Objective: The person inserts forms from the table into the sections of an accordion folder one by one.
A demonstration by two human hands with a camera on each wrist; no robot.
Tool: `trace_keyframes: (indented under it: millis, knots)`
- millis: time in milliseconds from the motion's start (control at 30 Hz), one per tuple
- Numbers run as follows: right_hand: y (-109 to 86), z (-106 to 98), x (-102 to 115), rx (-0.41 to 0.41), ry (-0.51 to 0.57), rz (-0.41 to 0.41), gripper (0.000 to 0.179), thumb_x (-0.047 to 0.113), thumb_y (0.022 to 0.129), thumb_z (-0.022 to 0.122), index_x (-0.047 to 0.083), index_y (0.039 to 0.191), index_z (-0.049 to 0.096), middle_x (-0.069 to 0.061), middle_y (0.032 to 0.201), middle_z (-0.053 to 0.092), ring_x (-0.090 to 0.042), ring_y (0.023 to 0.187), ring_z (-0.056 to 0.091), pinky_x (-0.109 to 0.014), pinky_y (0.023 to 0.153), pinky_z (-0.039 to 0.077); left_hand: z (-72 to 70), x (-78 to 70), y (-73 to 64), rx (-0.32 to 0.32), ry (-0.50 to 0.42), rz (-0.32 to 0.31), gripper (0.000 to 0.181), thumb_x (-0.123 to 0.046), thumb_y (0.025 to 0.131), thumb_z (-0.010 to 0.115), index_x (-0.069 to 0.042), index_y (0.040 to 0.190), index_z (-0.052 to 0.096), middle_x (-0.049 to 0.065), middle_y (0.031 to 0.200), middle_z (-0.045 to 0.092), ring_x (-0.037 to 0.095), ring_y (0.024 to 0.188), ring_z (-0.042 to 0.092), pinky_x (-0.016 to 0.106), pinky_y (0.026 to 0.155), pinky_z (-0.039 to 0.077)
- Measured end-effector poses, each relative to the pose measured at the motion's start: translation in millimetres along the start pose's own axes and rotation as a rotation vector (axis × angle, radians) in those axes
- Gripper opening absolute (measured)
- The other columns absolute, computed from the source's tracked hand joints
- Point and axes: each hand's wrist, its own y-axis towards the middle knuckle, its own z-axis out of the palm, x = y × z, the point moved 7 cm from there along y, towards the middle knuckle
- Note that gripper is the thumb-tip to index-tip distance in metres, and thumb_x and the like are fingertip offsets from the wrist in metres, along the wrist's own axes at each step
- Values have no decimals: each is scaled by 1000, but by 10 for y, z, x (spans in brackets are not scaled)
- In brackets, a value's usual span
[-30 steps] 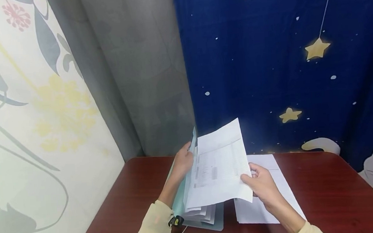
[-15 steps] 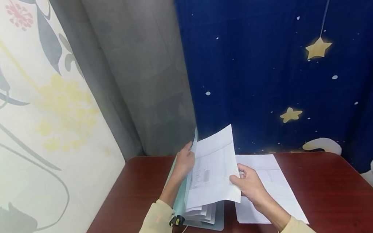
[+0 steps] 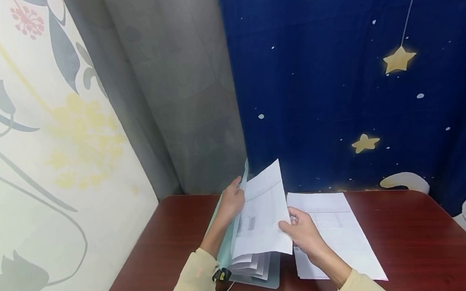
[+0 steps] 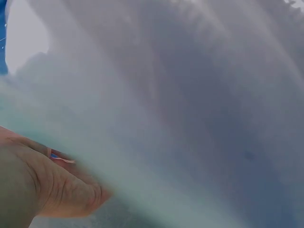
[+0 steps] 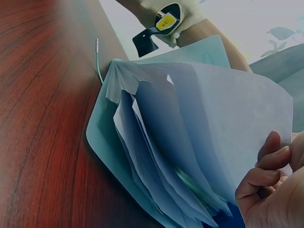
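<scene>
Printed sheet [image 3: 261, 225], head view: held up at the propped-open folder [image 3: 225, 252], pinched along its side by the right hand [image 3: 305, 233], thumb in front; left hand [image 3: 231, 200] curled over the folder's edge. Looks like filing, so probably calls for easing it in straight next. More papers [image 3: 339, 242] flat on the bench [image 3: 404, 237]. Left wrist view: mostly blur, grip unclear. Right wrist view: pages [image 5: 161, 166] fanned inside the folder.

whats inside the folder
The folder holds several white sheets, fanned, near edges showing. In the head view, the page in the right hand covers the rest, so any print on them cannot be seen.
</scene>
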Motion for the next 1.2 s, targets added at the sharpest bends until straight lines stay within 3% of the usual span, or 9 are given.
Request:
trace_keyframes:
  millis: [233,367,467,600,800,933,1033,1133,1200]
  knots:
    - [69,68,-7,-6,-13,-3,40,4,97,59,-6,136,60,-14,84,80,-14,65,75,-27,56,58,13,-4,16,1,29,-22,55,-16,109,39,-12,164,40,17,167,44,38,155,41,58,126,32]
    - [89,108,-14,-6,-8,-12,38,3,97,60,-6,133,62,-16,87,80,-17,67,77,-29,58,60,18,-25,28,-23,53,2,55,-13,107,40,-8,162,43,17,165,47,36,149,49,56,123,38]
    - [93,171,-14,11,-10,-36,39,4,97,60,-8,135,60,-21,93,80,-21,74,79,-32,62,63,29,-35,31,-39,71,4,56,-10,105,40,-6,161,44,18,163,50,36,133,59,54,108,50]
    - [95,280,-21,18,-12,-62,41,4,98,60,-10,137,59,-26,96,80,-26,79,80,-34,65,64,44,-48,21,-56,91,5,57,-10,104,40,-6,161,43,19,159,54,35,122,64,50,93,53]
    - [87,444,-31,-1,-39,-70,28,7,97,63,-8,121,65,-24,89,80,-26,72,80,-36,62,64,40,-95,-25,-79,109,35,58,-9,104,41,-4,162,41,22,157,55,35,132,62,53,105,51]
    - [84,517,-43,6,-47,-52,18,11,98,65,-4,109,66,-19,81,79,-16,53,69,-29,48,54,40,-124,-38,-93,134,54,59,-9,104,41,-3,162,38,28,132,69,33,116,66,50,98,52]
    - [89,550,-35,-10,-68,-53,15,13,96,69,-1,99,65,-15,77,79,-12,52,66,-27,48,50,40,-127,-38,-97,143,54,60,-9,103,42,-2,163,36,22,94,72,28,89,65,45,84,53]
    - [104,565,-6,-56,-137,-81,18,15,93,74,3,86,62,-6,64,73,-9,55,65,-26,51,50,42,-119,-37,-96,129,53,62,-9,103,42,-2,164,34,6,67,56,20,62,48,37,65,46]
    - [127,565,13,-92,-214,-101,22,16,91,76,7,78,60,5,53,62,-4,50,54,-21,48,40,43,-118,-38,-101,121,58,63,-9,102,42,-2,164,33,-3,58,37,15,54,32,33,57,36]
